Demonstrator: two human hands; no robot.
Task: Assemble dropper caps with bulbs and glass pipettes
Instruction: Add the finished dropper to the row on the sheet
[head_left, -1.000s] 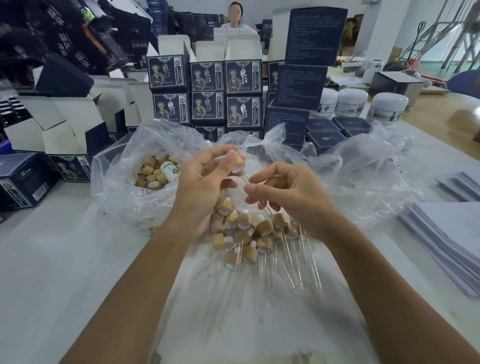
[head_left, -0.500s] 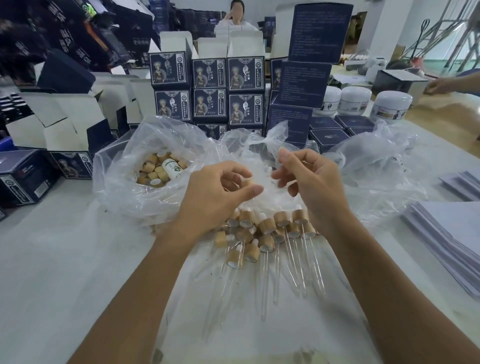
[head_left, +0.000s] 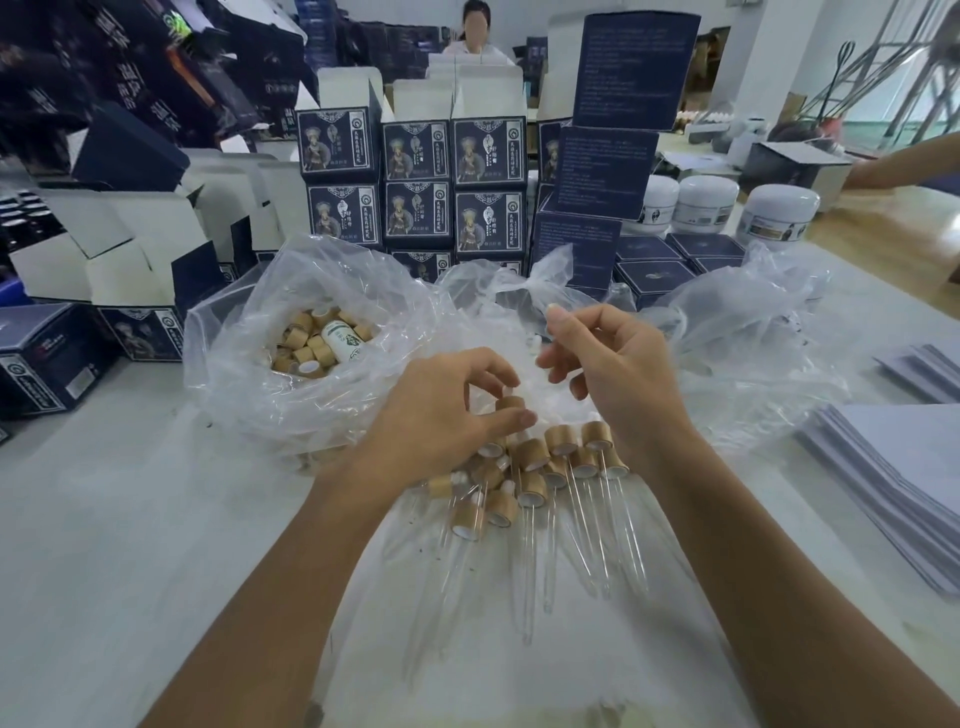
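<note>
Progress: we judge a pile of finished droppers (head_left: 540, 473) done, bag of loose caps (head_left: 317, 345) left | left hand (head_left: 441, 415) pinches 1 cap (head_left: 510, 402) over pile | right hand (head_left: 618, 374) curled, contents unclear

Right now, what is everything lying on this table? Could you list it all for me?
finished droppers: about a dozen, tan caps, clear pipettes, heaped below the hands
loose caps: many, tan, inside the left plastic bag
small bottle: one, white, on those caps
printed boxes: many, dark blue, stacked behind
jars: three, white, back right
paper stacks: white, right edge
left hand: pinches a tan cap
right hand: fingers curled; contents unclear
</note>
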